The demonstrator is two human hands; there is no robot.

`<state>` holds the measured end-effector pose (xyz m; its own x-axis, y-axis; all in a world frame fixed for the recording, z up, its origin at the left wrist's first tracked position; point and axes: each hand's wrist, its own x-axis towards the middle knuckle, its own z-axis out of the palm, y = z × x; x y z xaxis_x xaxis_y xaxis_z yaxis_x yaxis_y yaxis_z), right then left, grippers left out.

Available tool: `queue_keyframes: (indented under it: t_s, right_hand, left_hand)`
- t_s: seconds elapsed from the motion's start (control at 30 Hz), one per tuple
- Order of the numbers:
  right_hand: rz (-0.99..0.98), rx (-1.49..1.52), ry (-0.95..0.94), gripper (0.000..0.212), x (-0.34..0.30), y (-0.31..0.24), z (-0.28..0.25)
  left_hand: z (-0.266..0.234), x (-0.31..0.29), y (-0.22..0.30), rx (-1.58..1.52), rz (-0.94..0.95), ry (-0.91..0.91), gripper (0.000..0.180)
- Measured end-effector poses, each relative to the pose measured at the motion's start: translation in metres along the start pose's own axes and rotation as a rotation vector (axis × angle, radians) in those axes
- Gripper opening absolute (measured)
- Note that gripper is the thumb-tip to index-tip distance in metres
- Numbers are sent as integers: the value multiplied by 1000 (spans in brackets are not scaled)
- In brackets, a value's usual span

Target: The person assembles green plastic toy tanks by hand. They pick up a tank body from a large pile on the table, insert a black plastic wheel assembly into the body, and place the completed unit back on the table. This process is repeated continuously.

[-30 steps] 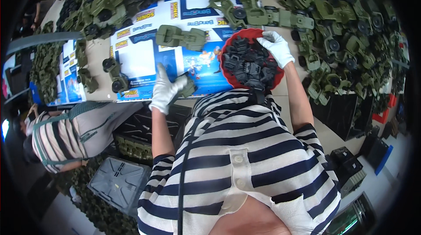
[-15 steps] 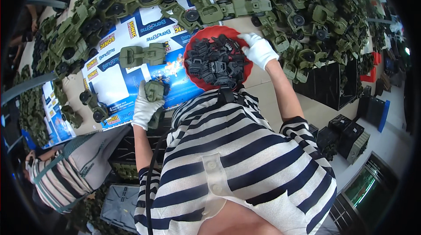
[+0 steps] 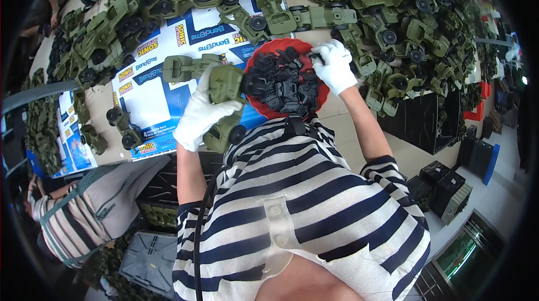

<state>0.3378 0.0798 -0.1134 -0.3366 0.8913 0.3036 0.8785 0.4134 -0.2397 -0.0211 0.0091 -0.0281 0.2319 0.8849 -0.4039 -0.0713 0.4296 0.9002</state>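
Note:
My left hand, in a white glove, grips an olive-green toy truck with black wheels, held tilted just left of a red bowl with a wavy rim. Small black plastic parts are heaped in the bowl. At the bowl's right rim my right hand, also gloved, has its fingers pinched together on a small black part, mostly hidden by the glove. Beyond the left hand another green toy truck lies on the printed blue-and-white cardboard.
Piles of green toy trucks cover the table's far side and right. One more truck lies at the left near edge. A black crate stands right of the table. At the lower left is another person in a striped top.
My left hand has lifted the toy truck and brought it right, up to the bowl. My right hand has drawn its fingers together at the bowl's rim. The view has shifted slightly.

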Motion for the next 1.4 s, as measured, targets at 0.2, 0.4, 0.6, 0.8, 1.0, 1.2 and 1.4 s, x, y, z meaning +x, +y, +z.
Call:
queue_keyframes:
  t_s: [0.2, 0.4, 0.6, 0.8, 1.0, 1.2, 1.4]
  right_hand:
    - [424, 901, -230, 17, 41, -83, -72]
    - [451, 1494, -500, 27, 48, -75, -84]
    - [460, 1519, -619, 44, 38, -83, -82]
    - [361, 1268, -629, 46, 29, -83, -77]
    - [407, 1682, -540, 47, 35, -85, -67]
    - [364, 1859, -515, 48, 28, -79, -48]
    - [311, 1783, -591, 47, 27, -67, -39]
  left_hand:
    - [41, 14, 30, 92, -74, -187, 100]
    - [44, 10, 33, 37, -111, -282, 91]
    - [47, 6, 32, -151, -107, -209, 84]
    - [48, 4, 36, 24, -52, -160, 82]
    - [58, 6, 61, -19, -94, -264, 75]
    - [62, 1, 65, -38, -69, -213, 69]
    - [63, 0, 67, -41, -112, -216, 69]
